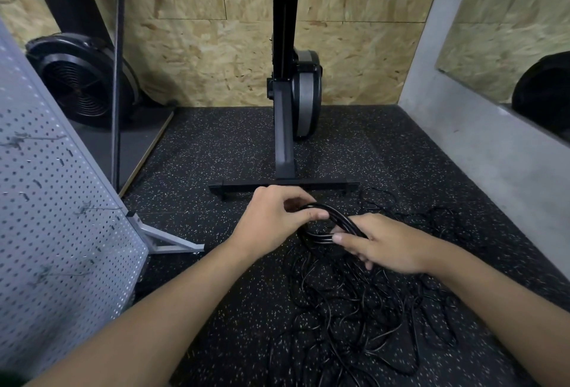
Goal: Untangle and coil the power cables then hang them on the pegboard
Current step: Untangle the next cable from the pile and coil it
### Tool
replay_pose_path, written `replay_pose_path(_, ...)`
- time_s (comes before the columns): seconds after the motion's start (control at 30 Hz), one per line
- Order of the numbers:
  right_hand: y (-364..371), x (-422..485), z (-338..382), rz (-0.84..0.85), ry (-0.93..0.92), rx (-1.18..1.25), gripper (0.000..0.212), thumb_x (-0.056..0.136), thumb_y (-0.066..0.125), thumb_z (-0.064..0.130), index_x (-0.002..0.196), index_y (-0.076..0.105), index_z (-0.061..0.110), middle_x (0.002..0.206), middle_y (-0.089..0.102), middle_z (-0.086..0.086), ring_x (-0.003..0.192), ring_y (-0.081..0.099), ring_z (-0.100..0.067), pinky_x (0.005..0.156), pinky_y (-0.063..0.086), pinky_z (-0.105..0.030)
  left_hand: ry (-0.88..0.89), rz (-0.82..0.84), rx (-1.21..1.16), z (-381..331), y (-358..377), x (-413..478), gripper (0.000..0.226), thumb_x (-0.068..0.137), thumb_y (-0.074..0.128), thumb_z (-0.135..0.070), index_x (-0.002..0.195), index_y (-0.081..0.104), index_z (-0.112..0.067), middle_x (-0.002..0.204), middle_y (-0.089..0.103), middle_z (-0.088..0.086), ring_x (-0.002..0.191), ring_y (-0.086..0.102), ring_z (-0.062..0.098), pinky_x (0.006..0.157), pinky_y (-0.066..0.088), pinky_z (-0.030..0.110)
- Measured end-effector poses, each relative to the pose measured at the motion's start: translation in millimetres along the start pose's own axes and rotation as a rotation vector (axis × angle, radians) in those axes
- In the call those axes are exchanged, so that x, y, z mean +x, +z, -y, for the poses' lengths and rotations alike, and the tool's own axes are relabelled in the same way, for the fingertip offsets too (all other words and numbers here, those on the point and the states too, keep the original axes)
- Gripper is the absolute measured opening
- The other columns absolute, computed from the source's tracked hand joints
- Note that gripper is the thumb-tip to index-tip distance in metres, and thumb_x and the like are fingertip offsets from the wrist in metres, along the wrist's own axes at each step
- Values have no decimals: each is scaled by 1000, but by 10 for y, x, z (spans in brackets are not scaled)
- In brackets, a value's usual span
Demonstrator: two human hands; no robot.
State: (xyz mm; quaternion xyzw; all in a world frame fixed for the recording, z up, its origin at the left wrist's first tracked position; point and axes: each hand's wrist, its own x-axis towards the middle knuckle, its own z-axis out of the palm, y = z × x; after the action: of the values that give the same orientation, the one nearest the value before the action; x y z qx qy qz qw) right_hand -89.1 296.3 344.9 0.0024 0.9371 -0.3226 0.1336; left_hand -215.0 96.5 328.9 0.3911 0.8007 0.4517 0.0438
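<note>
A small coil of black power cable [334, 220] is held between both hands above the speckled floor. My left hand [274, 217] pinches the top of the coil with thumb and fingers. My right hand [382, 244] grips the coil's lower right side. Below and to the right lies a loose tangle of black cables [370, 318] on the floor. The grey pegboard [52, 217] stands tilted at the left, with several wire hooks [92, 209] on it.
A black rowing machine's base bar [283, 186] and flywheel [305, 93] stand just beyond my hands. The pegboard's metal foot [166, 240] juts out at the left. A fan housing [80, 84] sits back left. A grey concrete wall [493, 152] with a mirror runs along the right.
</note>
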Motion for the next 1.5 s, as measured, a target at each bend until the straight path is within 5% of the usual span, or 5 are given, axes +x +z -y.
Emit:
replay_pose_path(0.23,-150,-56,20,24,81,-91,22,107,52,40,93,60,25,72,59,7,61,60,1,63,47,-22,-73,21,-182,-64,44,36,19,87,82,-39,97,84,-24,85,79,-7,81,75,10,82,61,33)
replay_pose_path(0.47,-127,-42,-95,-88,21,170,25,108,52,31,89,61,19,80,64,7,73,65,-6,75,57,-29,-417,296,-751,165,13,-12,28,102,62,-6,128,70,-14,122,75,12,114,72,25,106,55,42)
replay_pose_path(1.0,20,68,-207,-257,34,246,33,102,50,58,128,64,44,120,73,21,115,66,-2,109,49,-43,-337,-107,-528,-185,258,21,18,103,64,-11,98,80,-2,86,80,9,70,76,17,64,58,21)
replay_pose_path(1.3,58,148,-74,-226,29,296,18,108,54,27,106,71,23,92,77,9,91,70,-2,94,53,-35,-372,-280,-570,-229,244,52,9,98,73,-13,94,78,-6,85,79,12,71,79,28,66,63,30)
replay_pose_path(1.5,-26,48,-30,-235,1,318,15,107,56,24,110,70,19,97,73,-5,87,69,-17,83,60,-32,-296,-108,-597,-196,187,24,13,102,67,-17,107,71,-5,101,74,18,80,79,30,75,65,38)
